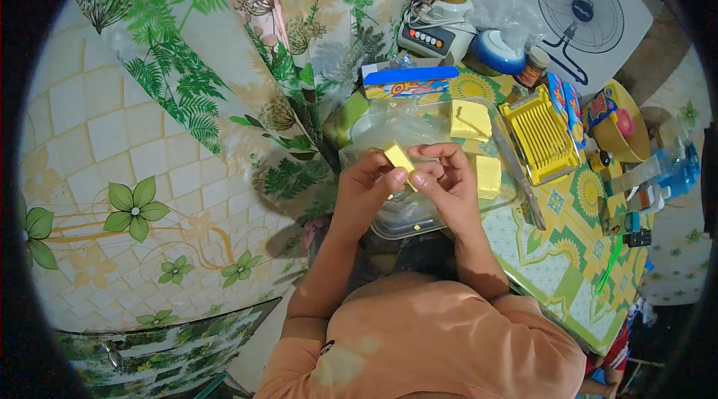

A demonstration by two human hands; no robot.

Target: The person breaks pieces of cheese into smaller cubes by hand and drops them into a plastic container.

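Observation:
A small yellow block is held up in front of my chest. My left hand pinches its left side, thumb on the near face. From the other side, my right hand closes on its lower right end with thumb and fingertips. Under my hands is a clear plastic tray with a yellow crumb near its front. Crumpled clear plastic lies behind the hands. Two larger groups of yellow pieces, a far stack and a near stack, sit right of my hands.
A long knife lies along the tray's right side. Beyond it stands a yellow slotted rack. Behind are a blue-edged box, a blender and a jar. A yellow bin stands right, beyond the rack.

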